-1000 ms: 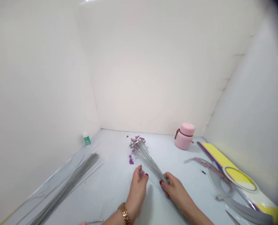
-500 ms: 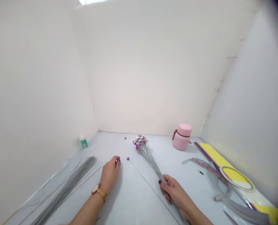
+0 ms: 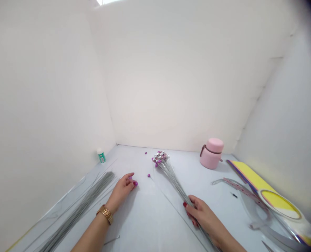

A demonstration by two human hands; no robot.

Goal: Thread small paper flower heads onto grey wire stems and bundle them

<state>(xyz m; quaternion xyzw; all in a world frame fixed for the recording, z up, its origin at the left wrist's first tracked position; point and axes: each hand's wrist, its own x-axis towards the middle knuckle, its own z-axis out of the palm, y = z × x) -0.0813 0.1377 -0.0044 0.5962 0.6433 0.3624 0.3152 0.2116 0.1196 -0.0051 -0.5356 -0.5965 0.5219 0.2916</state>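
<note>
My right hand point(image 3: 197, 210) is closed round a bundle of thin wire stems point(image 3: 175, 182), whose far end carries small silver, pink and purple heads point(image 3: 160, 157). Over the table, my left hand point(image 3: 125, 185) has its index finger lifted and small purple pieces point(image 3: 135, 183) at its fingertips. Between the hands lies a single wire point(image 3: 175, 209) with a purple bead point(image 3: 149, 175) at its far end. Another purple bead point(image 3: 145, 153) rests farther back. Loose bare wires point(image 3: 84, 206) lie in a pile left of my left hand.
A pink flask point(image 3: 212, 154) stands at the back right, a green-and-white bottle point(image 3: 101, 156) at the back left. On the right lie a tape roll point(image 3: 260, 193), yellow sheets point(image 3: 250, 174), curled ribbon strips point(image 3: 246, 190) and a small black piece point(image 3: 234, 195).
My left hand has loosened its pinch and lifted its index finger, showing more of the purple pieces. The view has shifted, so most things appear farther right.
</note>
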